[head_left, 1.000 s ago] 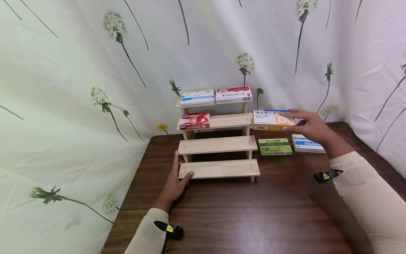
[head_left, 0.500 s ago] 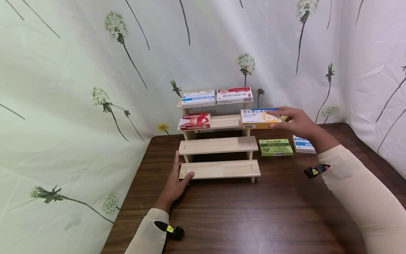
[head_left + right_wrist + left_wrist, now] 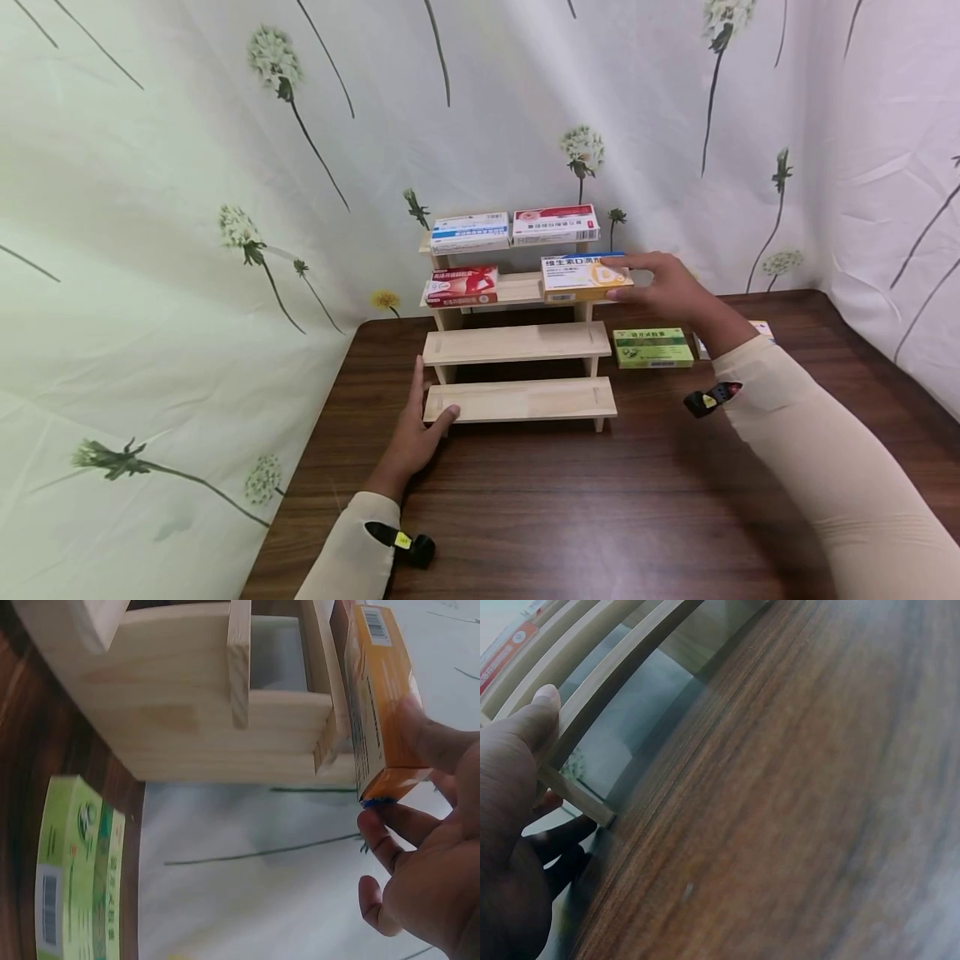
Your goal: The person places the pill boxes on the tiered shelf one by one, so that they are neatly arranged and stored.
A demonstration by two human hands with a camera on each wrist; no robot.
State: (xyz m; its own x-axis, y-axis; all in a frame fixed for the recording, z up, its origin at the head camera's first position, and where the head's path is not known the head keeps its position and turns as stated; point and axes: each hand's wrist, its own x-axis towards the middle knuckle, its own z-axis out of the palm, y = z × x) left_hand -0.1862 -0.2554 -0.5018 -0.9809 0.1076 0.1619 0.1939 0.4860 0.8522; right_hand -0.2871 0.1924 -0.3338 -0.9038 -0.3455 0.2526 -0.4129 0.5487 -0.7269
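Right hand: grasping. My right hand (image 3: 667, 289) pinches the white-and-orange box (image 3: 573, 279) by its right end, thumb on the orange front side and fingers at the blue back edge, a hold that, I judge, leaves the underside free. The box lies level, label up, at the right part of the second tier (image 3: 517, 288) from the top; whether it bears on the wood I cannot tell. A gap separates it from the red box (image 3: 461, 286) at the left.

Left hand: also grasping. My left hand (image 3: 408, 437) holds the front left corner of the wooden stand (image 3: 517, 342), thumb over the lowest tier, fingers along the side (presumably to steady it).

Surroundings: two boxes lie side by side on the top tier. On the table (image 3: 525, 508), right of the stand, lies the green box (image 3: 652, 350).
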